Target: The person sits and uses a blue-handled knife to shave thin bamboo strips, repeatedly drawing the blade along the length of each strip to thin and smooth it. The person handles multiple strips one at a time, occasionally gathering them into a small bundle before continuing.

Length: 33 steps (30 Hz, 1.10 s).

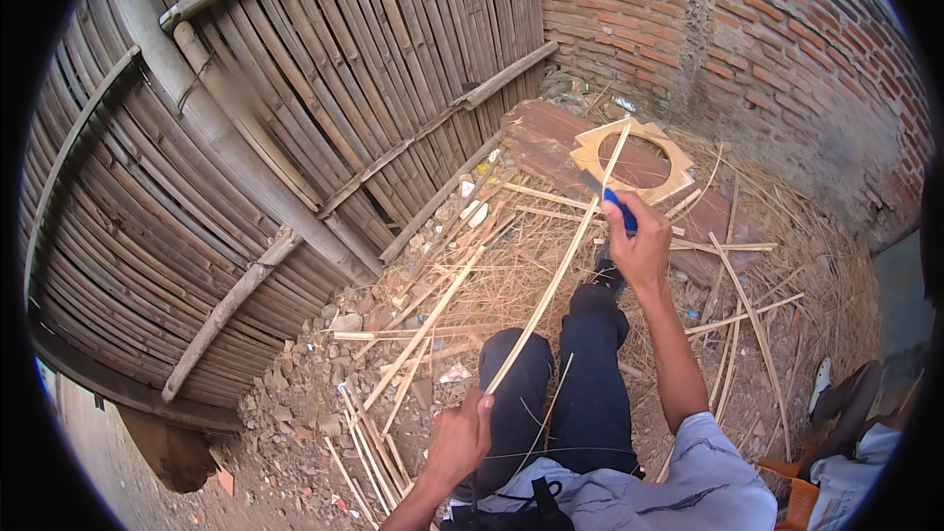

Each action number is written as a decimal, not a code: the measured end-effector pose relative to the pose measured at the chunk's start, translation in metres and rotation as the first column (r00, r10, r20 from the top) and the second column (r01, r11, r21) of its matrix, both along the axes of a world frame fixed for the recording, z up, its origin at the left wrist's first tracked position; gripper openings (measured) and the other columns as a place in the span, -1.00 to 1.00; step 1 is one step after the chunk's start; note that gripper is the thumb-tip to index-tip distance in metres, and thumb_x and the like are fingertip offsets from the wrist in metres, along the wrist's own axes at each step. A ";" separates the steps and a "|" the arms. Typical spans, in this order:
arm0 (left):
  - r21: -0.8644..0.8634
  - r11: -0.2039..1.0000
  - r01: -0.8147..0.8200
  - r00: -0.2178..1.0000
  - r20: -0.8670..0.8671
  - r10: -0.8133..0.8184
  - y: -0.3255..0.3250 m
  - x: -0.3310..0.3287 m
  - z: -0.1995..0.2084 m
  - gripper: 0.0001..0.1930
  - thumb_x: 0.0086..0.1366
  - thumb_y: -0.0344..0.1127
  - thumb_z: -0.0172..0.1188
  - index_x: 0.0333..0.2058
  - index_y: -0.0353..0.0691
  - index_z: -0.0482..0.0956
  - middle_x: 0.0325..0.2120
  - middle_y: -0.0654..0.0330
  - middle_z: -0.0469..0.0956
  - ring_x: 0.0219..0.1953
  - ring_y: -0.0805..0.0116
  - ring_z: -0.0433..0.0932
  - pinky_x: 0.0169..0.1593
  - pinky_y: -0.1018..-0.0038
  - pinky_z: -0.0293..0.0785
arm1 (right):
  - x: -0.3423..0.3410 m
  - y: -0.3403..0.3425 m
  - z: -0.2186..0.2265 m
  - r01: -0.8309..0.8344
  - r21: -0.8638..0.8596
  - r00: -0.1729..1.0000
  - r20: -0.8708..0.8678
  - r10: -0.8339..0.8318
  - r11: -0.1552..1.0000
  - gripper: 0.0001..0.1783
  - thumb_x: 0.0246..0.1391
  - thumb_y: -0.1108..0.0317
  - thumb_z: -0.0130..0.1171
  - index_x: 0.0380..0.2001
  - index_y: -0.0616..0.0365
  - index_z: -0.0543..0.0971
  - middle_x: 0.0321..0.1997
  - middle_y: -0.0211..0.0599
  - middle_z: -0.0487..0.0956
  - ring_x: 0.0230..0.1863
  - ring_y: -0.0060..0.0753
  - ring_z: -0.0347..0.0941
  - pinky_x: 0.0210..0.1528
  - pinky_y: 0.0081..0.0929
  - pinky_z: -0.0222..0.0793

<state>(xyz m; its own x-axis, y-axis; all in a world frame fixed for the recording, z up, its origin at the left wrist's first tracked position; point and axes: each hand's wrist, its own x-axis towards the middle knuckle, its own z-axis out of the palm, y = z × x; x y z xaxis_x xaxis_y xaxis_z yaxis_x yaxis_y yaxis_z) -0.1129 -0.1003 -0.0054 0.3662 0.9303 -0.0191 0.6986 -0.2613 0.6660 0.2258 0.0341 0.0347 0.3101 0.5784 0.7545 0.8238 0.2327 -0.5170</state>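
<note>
A long pale bamboo strip (543, 305) runs slantwise over my lap, from near my left knee up past the knife. My left hand (460, 441) is closed on its near end. My right hand (641, 244) is wrapped round the blue handle of a knife (619, 208), whose dark blade points up and left and meets the strip. Beyond the blade the strip's far part leans upward in front of a pale board (678, 149) with a round hole and a notched outline. Thin shavings lie across my dark trousers (590, 388).
Bamboo strips (433, 329) and straw-like shavings (501, 270) litter the rubble ground. A brown plank (541, 138) lies beneath the holed board. At left stands a bamboo slat wall (295, 88), with a brick wall (629, 29) behind. Another person's leg (848, 398) shows at lower right.
</note>
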 end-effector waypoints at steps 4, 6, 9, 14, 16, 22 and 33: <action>-0.036 0.997 0.070 0.991 -0.108 -0.073 0.023 -0.075 -0.041 -0.64 0.68 -0.08 -0.14 -0.13 -0.28 0.44 -0.59 -0.31 0.55 -0.46 -0.46 0.60 -0.35 -0.22 0.47 | 0.078 0.025 -0.002 0.228 0.084 0.974 -0.024 -0.227 0.970 -0.59 0.43 -0.03 0.24 -0.10 0.09 0.78 -0.60 -0.09 0.59 -0.57 -0.22 0.55 -0.47 -0.23 0.34; 0.007 0.999 -0.035 0.979 -0.200 0.036 0.035 -0.116 -0.064 -0.66 0.67 -0.10 -0.12 -0.12 -0.28 0.45 -0.58 -0.31 0.56 -0.45 -0.45 0.60 -0.37 -0.21 0.44 | 0.105 0.025 0.009 0.295 0.087 0.954 -0.073 -0.289 0.951 -0.60 0.43 -0.01 0.24 -0.09 0.11 0.77 -0.60 -0.11 0.58 -0.59 -0.23 0.52 -0.47 -0.25 0.34; 0.165 0.968 -0.191 0.938 -0.259 0.229 0.050 -0.157 -0.101 -0.67 0.66 -0.14 -0.08 -0.17 -0.30 0.47 -0.58 -0.30 0.56 -0.47 -0.44 0.59 -0.39 -0.21 0.43 | 0.093 0.015 0.023 0.261 0.077 0.962 -0.104 -0.252 0.962 -0.61 0.42 0.03 0.26 -0.10 0.16 0.76 -0.59 -0.13 0.59 -0.60 -0.23 0.51 -0.47 -0.28 0.34; 0.088 0.961 -0.264 0.964 0.051 0.260 0.080 -0.075 -0.050 -0.62 0.65 -0.15 -0.01 -0.27 -0.36 0.49 -0.59 -0.27 0.53 -0.49 -0.40 0.55 -0.38 -0.08 0.39 | 0.011 -0.007 0.006 -0.027 -0.004 0.999 -0.035 0.027 1.000 -0.66 0.37 0.11 0.33 -0.14 0.22 0.75 -0.50 -0.14 0.67 -0.55 -0.23 0.58 -0.45 -0.32 0.41; 0.097 0.980 -0.175 0.964 0.221 0.150 0.090 -0.032 -0.035 -0.62 0.66 -0.13 -0.01 -0.24 -0.37 0.47 -0.60 -0.26 0.48 -0.50 -0.38 0.51 -0.37 -0.04 0.36 | -0.028 -0.019 -0.003 -0.149 -0.015 0.988 0.035 0.150 0.989 -0.69 0.32 0.15 0.37 -0.16 0.23 0.74 -0.41 -0.13 0.73 -0.46 -0.18 0.69 -0.40 -0.32 0.53; 0.150 0.988 -0.022 0.959 0.283 -0.022 0.078 0.050 0.039 -0.69 0.64 -0.20 0.04 -0.24 -0.34 0.44 -0.61 -0.27 0.50 -0.51 -0.40 0.54 -0.40 -0.09 0.37 | -0.076 -0.051 -0.016 -0.313 -0.054 0.947 0.061 0.316 0.948 -0.72 0.22 0.20 0.45 -0.18 0.20 0.73 -0.29 -0.14 0.78 -0.40 -0.17 0.75 -0.39 -0.38 0.61; 0.184 0.981 -0.068 0.973 0.227 0.025 0.062 0.055 0.049 -0.73 0.63 -0.22 0.06 -0.22 -0.33 0.45 -0.64 -0.24 0.52 -0.53 -0.38 0.58 -0.46 -0.08 0.38 | -0.074 -0.060 -0.016 -0.334 -0.022 0.927 0.174 0.333 0.942 -0.73 0.20 0.17 0.46 -0.22 0.15 0.74 -0.38 -0.22 0.76 -0.49 -0.16 0.70 -0.48 -0.35 0.55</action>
